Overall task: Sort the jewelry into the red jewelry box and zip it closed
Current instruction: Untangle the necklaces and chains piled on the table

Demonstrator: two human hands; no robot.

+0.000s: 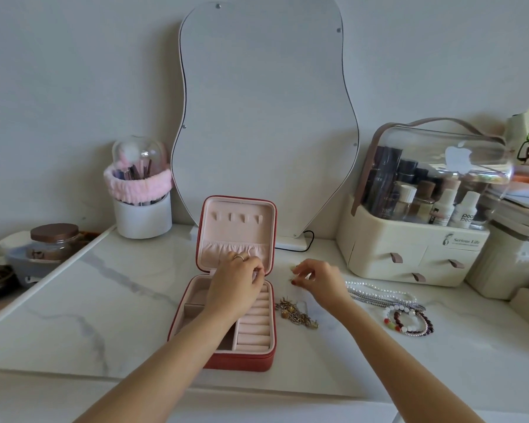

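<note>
Head view: my left hand (240,277) reaches into the open red jewelry box (226,319), its grip unclear; my right hand (316,277) pinches a small piece just beside it. Brooches (297,314), pearls (379,293) and bracelets (409,322) remain unsorted on the worktop (104,300). The organizer (409,257) reads "Serious Life".

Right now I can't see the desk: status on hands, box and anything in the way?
Left hand over open red jewelry box, grip unclear. Right hand pinching small piece beside it. Gold pile, pearls, bead bracelets unsorted. Nothing blocking.
</note>
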